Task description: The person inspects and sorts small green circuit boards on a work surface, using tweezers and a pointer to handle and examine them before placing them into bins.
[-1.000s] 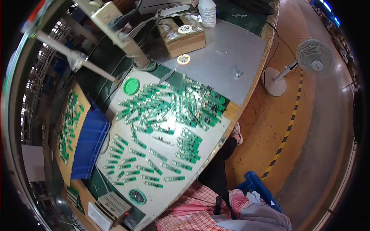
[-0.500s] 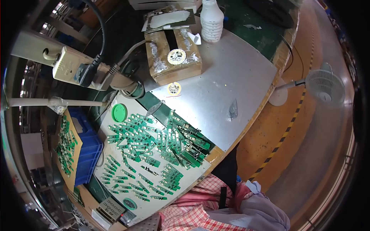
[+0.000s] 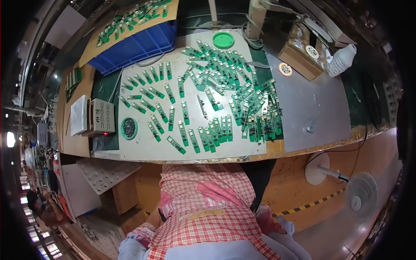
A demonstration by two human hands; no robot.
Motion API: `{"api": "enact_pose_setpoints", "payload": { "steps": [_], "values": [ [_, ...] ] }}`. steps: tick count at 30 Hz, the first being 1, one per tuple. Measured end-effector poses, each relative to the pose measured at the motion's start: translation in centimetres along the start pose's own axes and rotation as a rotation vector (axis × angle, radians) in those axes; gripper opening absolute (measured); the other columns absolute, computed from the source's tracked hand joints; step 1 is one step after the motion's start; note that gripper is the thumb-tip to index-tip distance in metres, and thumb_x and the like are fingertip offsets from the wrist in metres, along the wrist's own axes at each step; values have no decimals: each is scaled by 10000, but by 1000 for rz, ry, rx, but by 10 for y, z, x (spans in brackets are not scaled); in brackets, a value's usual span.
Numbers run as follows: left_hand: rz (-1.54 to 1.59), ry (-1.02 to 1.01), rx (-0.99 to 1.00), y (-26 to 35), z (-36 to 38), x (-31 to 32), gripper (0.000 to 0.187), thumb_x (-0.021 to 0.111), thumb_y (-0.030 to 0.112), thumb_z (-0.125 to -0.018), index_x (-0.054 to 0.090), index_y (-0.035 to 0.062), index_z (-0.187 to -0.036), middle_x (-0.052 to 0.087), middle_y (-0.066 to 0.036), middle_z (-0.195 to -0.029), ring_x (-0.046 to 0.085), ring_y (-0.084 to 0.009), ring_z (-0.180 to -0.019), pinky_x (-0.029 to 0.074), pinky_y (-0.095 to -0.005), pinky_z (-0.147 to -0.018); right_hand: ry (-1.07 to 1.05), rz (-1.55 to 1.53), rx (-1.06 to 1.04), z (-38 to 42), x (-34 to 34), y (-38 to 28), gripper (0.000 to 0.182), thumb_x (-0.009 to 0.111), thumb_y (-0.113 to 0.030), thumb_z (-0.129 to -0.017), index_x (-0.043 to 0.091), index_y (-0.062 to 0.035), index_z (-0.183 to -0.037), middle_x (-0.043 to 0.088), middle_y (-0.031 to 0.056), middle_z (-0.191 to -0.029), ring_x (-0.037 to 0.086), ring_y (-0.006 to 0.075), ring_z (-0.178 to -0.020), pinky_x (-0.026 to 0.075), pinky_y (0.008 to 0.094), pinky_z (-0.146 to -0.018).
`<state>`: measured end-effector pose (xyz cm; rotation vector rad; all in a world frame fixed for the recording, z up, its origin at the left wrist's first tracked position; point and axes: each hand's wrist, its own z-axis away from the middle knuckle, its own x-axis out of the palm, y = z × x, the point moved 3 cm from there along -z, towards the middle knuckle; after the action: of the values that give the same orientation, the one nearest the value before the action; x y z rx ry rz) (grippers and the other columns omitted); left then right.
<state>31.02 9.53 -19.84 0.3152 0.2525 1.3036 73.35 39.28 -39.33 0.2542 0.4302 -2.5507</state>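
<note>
Neither of my hands shows here, so I cannot tell whether my fingers are released or clenched. The small green circuit boards lie spread flat on the white work sheet, some in loose rows at my left, others heaped at right, probably so each can be picked singly. A green round lid sits beyond them, beside the blue plastic bin.

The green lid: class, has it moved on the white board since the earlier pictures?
No. The green lid sits at the same corner of the white board, beside the post base; only the camera turned.
</note>
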Motion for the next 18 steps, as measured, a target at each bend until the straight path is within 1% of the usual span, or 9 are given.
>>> {"api": "enact_pose_setpoints", "payload": {
  "steps": [5, 10, 15, 16, 18],
  "values": [
    [30, 5, -25, -5, 6, 0, 369, 529, 363, -949, 666, 23, -995, 683, -128, -935, 650, -169, -856, 511, -332, -756, -21, 29, -37, -11, 3, -27, 221, 525, -209, -952, 643, -32, -1014, 676, 81, -910, 610, 142, -693, 482, 285, -585],
    [1, 50, -139, 9, 29, 7, 364, 532, 358, -949, 668, 23, -986, 683, -125, -926, 650, -165, -850, 511, -328, -752, -12, -31, 39, -5, -6, -33, 221, 519, -209, -958, 639, -34, -1018, 675, 76, -912, 605, 137, -685, 479, 281, -577],
    [-23, 55, -246, 20, 62, 15, 359, 534, 354, -948, 670, 22, -977, 684, -122, -917, 651, -160, -843, 512, -324, -747, -23, -55, 107, -5, -33, -25, 221, 513, -209, -963, 636, -35, -1021, 673, 71, -914, 600, 132, -676, 477, 277, -569],
    [-40, 58, -255, 22, 65, 19, 358, 534, 353, -948, 671, 22, -975, 684, -121, -915, 651, -159, -842, 512, -323, -746, -22, -60, 112, -7, -42, -28, 220, 511, -209, -965, 636, -36, -1022, 673, 70, -914, 600, 131, -674, 477, 276, -567],
    [-204, 113, -209, 24, 61, 28, 357, 535, 351, -948, 672, 22, -972, 685, -120, -912, 651, -158, -839, 512, -321, -745, -21, -52, 105, -18, -58, -34, 220, 509, -209, -967, 634, -36, -1023, 672, 68, -915, 598, 129, -670, 476, 274, -564]
  ]
}}
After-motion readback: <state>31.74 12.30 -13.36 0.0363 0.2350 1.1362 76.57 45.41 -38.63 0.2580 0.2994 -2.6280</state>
